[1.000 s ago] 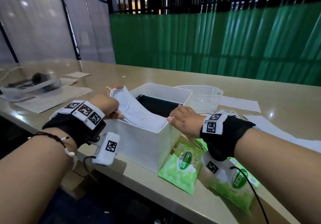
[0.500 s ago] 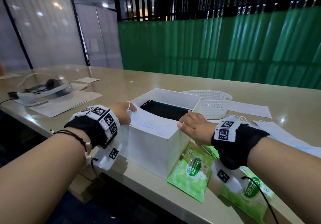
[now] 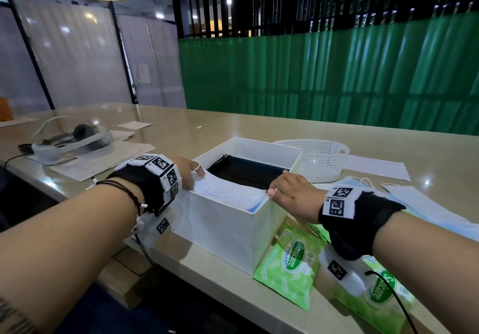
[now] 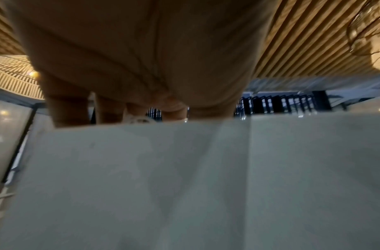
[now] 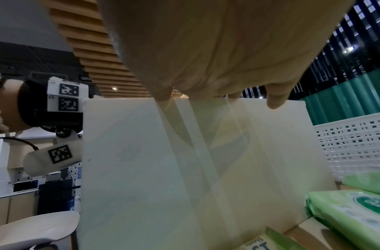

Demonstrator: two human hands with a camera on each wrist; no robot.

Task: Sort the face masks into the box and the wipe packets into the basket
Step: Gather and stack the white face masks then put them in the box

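1. The box (image 3: 223, 227), white and open-topped, stands near the front edge of the table (image 3: 259, 126). Black masks (image 3: 248, 171) lie in its far half.
2. A pale blue mask (image 3: 228, 195) lies across the near part of the box opening, at rim level, one end at each hand.
3. The left hand (image 3: 185, 169) is at the box's left rim; its fingers are curled onto the left end of the mask and pinch it. The left wrist view shows only the palm (image 4: 142, 59) above the box wall (image 4: 185, 177); the fingertips are hidden behind the rim.
4. The right hand (image 3: 293, 193) is at the box's near right corner; thumb and fingers are closed on the right end of the mask. The right wrist view shows the fingertips (image 5: 277, 99) over the top edge of the box wall (image 5: 185, 169).
5. The basket (image 3: 317, 161), white and perforated, stands just behind and to the right of the box. No packet shows inside it.
6. Two green wipe packets lie on the table right of the box: one (image 3: 290, 266) beside the box's near right corner, one (image 3: 381, 294) under the right wrist.
7. Further blue masks (image 3: 427, 206) lie on the table behind the right forearm.
8. A headset (image 3: 72, 139) and papers (image 3: 103, 160) lie at the table's left end.
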